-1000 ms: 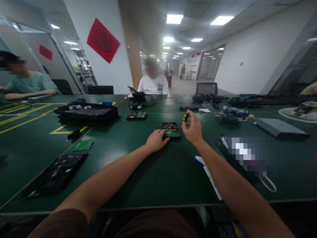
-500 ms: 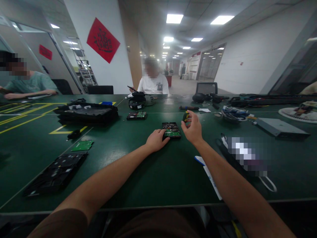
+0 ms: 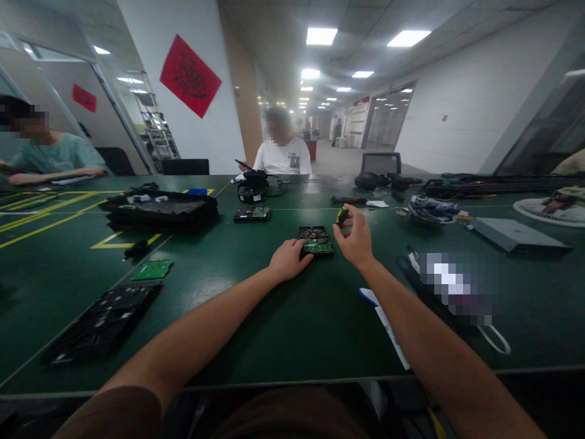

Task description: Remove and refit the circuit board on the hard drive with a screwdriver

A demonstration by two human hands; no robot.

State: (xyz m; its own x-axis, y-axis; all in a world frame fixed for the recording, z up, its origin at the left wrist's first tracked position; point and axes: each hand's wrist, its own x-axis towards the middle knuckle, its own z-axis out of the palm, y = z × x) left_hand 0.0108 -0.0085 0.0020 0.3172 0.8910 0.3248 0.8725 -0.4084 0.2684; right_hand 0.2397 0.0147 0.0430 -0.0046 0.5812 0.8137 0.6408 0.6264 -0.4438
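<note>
In the middle of the green table lies a hard drive point(image 3: 317, 246), its green circuit board facing up. My left hand point(image 3: 290, 259) grips the drive's left side, with the fingertips partly hidden and the thumb along its near edge. Just right of the drive, my right hand point(image 3: 356, 238) pinches a yellow-and-black screwdriver point(image 3: 341, 216) by its handle. The screwdriver's shaft and tip cannot be made out. A second hard drive point(image 3: 253, 214) sits farther back on the left, apart from both hands.
To the left are a black tray point(image 3: 159, 207), a loose green circuit board point(image 3: 152, 269) and a black plastic frame point(image 3: 105, 320). On the right lie a bundle of cables point(image 3: 432, 209), a grey metal box point(image 3: 520, 235) and a white-and-blue strip point(image 3: 388, 332). A person point(image 3: 283, 155) sits opposite.
The screwdriver handle has turned slightly in my right hand, showing more yellow. My left hand and the hard drive stay in place.
</note>
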